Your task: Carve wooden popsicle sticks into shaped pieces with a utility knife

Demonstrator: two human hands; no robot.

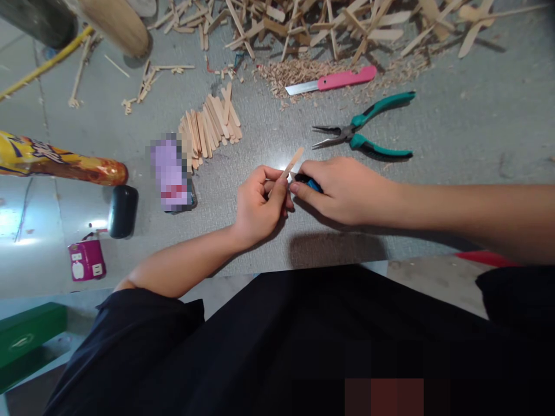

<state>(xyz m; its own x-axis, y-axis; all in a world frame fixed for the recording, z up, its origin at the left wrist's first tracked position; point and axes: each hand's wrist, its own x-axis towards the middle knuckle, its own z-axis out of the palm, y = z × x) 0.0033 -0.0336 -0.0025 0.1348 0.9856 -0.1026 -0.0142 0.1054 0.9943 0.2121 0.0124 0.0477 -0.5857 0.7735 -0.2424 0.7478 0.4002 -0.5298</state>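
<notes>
Between the thumb and fingers of my left hand is a wooden popsicle stick, its free end slanting up to the right. My right hand closes around a blue and black utility knife, whose blade meets the stick close to my left thumb. The knife's handle is mostly hidden in the palm. Just beyond my right hand lie needle-nose pliers with teal and black handles, jaws apart. A pink-handled craft knife rests farther back beside wood shavings.
Loose popsicle sticks lie in a row by a blurred-out phone. Joined stick pieces pile up along the back. At left are a yellow snack tube, a dark case and a magenta box.
</notes>
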